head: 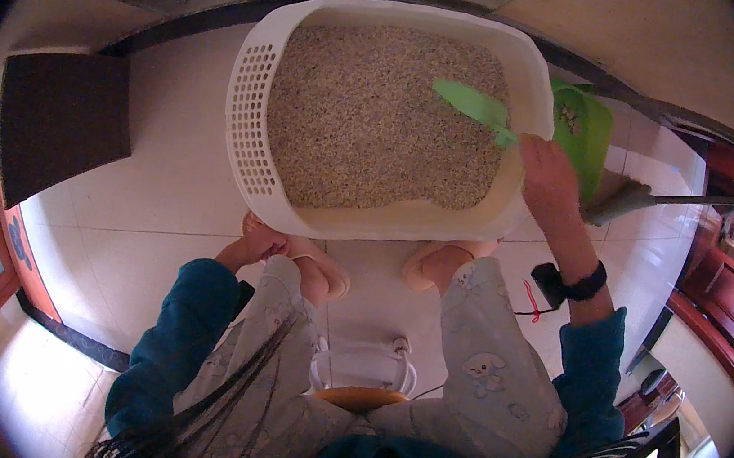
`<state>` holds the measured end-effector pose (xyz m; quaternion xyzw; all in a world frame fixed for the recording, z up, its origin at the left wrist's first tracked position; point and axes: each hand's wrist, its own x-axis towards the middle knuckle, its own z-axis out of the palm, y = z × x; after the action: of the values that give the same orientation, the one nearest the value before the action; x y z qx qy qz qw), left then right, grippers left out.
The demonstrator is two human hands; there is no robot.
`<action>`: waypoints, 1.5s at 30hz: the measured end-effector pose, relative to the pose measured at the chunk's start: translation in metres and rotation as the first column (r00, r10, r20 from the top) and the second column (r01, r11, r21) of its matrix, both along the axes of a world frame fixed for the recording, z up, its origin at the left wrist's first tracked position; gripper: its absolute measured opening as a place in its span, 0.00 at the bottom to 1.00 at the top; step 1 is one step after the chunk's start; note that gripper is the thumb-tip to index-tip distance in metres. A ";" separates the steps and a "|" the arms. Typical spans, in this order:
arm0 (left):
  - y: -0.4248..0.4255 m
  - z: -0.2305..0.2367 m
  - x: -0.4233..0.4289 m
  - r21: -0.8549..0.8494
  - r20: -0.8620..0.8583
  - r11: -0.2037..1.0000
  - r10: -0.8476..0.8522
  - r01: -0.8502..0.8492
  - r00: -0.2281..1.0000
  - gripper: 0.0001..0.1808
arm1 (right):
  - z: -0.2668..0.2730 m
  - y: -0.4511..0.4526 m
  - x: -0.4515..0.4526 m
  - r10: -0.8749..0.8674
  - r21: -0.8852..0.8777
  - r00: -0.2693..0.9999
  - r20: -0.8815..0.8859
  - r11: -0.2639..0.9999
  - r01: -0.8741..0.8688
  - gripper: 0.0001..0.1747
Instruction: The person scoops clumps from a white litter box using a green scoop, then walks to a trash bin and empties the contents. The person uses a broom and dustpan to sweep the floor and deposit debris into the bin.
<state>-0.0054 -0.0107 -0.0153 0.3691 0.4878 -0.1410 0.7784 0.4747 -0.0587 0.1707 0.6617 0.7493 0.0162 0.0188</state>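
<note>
A white plastic litter box sits on the floor in front of me, with a grid of holes in its left side. Grey-brown cat litter fills much of its floor. Over the right part of the litter lies the green blade of a litter scoop. My right hand grips its handle above the right rim. My left hand is by my left knee, below the box's near left corner. Its fingers look curled in and nothing shows in them.
Right of the box stands a green dustpan with clumps in it. A broom lies beside it, its handle reaching right. At the left is a dark brown panel or mat. I sit on a low stool with white legs. A wall runs behind the box.
</note>
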 end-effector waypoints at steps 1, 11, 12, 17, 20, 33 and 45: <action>-0.001 0.000 0.000 -0.004 -0.001 1.000 -0.004 0.004 1.000 0.07 | -0.007 0.003 -0.004 0.012 -0.004 0.996 0.087 1.000 -0.012 0.22; -0.004 0.000 -0.002 -0.022 -0.001 1.000 0.018 -0.018 1.000 0.07 | -0.011 -0.021 -0.053 0.430 -0.141 0.901 0.047 0.896 -0.421 0.15; -0.004 0.000 -0.002 -0.021 0.000 1.000 0.022 -0.022 1.000 0.07 | -0.005 -0.020 -0.053 0.439 -0.181 0.899 0.008 0.884 -0.430 0.15; -0.004 0.000 -0.003 -0.019 0.006 0.999 0.028 -0.028 1.000 0.07 | 0.003 0.012 -0.045 0.197 -0.034 0.968 0.153 0.980 -0.194 0.17; -0.004 -0.001 -0.003 -0.023 0.004 0.999 0.022 -0.022 1.000 0.07 | -0.010 0.045 -0.030 0.109 0.019 0.975 0.195 0.993 -0.115 0.22; -0.006 -0.003 -0.007 -0.045 -0.007 0.999 0.030 -0.031 1.000 0.07 | -0.023 -0.023 -0.094 0.372 -0.162 0.927 -0.041 0.913 -0.374 0.20; -0.007 -0.004 -0.007 -0.054 -0.007 0.998 0.026 -0.026 1.000 0.06 | 0.007 -0.007 -0.012 -0.372 -0.358 0.826 -0.423 0.906 0.225 0.08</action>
<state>-0.0126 -0.0175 -0.0189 0.3411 0.4909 -0.1452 0.7884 0.4623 -0.0661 0.1778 0.7444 0.6099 -0.2630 -0.0684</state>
